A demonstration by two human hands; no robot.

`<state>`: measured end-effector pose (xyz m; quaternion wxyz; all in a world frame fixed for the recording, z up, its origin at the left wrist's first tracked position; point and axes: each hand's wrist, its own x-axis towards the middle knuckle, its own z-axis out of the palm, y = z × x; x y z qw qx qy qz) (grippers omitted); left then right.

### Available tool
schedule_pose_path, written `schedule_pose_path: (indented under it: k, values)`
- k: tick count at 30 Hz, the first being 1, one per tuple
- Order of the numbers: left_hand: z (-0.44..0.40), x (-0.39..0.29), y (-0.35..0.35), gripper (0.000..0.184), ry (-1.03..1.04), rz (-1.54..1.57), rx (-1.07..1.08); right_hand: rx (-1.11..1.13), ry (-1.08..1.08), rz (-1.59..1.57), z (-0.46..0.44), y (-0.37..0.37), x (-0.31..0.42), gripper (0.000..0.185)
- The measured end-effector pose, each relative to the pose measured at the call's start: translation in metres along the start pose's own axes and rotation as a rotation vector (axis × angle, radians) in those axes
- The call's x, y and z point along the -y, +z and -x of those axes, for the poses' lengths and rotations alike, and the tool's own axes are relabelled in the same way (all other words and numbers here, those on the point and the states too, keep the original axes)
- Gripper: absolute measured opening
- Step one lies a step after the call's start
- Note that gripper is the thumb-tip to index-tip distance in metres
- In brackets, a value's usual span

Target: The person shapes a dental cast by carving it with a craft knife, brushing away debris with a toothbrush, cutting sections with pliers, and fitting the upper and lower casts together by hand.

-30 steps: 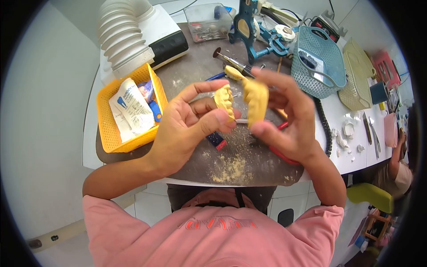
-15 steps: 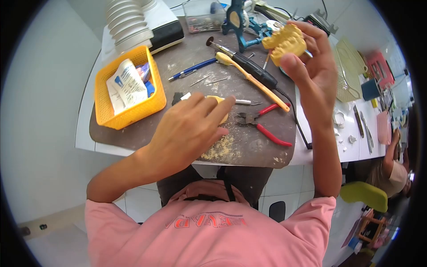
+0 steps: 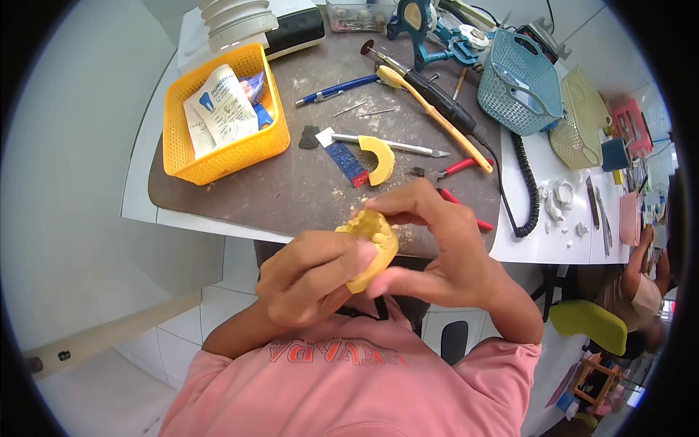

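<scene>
A yellow dental cast [image 3: 384, 256] with a row of teeth is held low at the front edge of the bench. My left hand [image 3: 309, 275] grips its left side, thumb on top near the teeth. On its other side my right hand [image 3: 455, 251] is curled round it, index finger at the far rim and thumb at the near end. Beyond my hands lie a yellow horseshoe-shaped piece [image 3: 384, 169], a blue-and-red strip [image 3: 344, 162] and a craft knife [image 3: 408, 148]. Red-handled cutters [image 3: 459, 166] are partly covered by my right hand.
Farther back lie a toothbrush [image 3: 440, 120], a rotary handpiece [image 3: 445, 103] and a blue pen [image 3: 338, 91]. An orange basket [image 3: 233, 162] stands left, a blue-grey basket [image 3: 510, 109] right. A coiled cord [image 3: 526, 186] hangs over plaster scraps [image 3: 559, 198]. Another person [image 3: 637, 288] sits far right.
My right hand has brought the cast down from the upper right to the bench's front edge. My left hand has come back off the bench and now grips it too, uncovering the horseshoe-shaped piece.
</scene>
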<state>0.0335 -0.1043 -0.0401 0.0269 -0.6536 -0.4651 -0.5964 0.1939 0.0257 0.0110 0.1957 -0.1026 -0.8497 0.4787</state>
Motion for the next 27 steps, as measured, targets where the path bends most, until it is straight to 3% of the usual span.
schedule_pose_path:
  k: [2,4,5,8,14,27]
  values:
    - [0.002,-0.001,-0.004,0.036,-0.034,0.028,-0.005,-0.031,-0.015,-0.014,-0.002,-0.002,-0.001,0.068]
    - [0.005,0.0,-0.006,0.032,-0.352,0.31,-0.139,0.06,-0.031,0.178,-0.008,-0.014,0.003,0.057]
    - [0.008,0.002,-0.005,0.03,-0.424,0.46,-0.17,-0.029,-0.046,0.292,-0.012,-0.018,0.002,0.044]
    - [0.007,0.014,-0.009,0.03,-0.427,0.49,-0.163,-0.259,-0.024,0.778,-0.025,-0.032,-0.005,0.019]
    - [-0.001,0.006,-0.017,0.03,-0.607,0.76,-0.194,-0.097,0.043,1.023,-0.041,-0.041,-0.025,0.009]
    - [0.006,0.007,-0.019,0.034,-0.658,0.75,-0.195,-0.047,-0.003,1.075,-0.043,-0.039,-0.026,0.009]
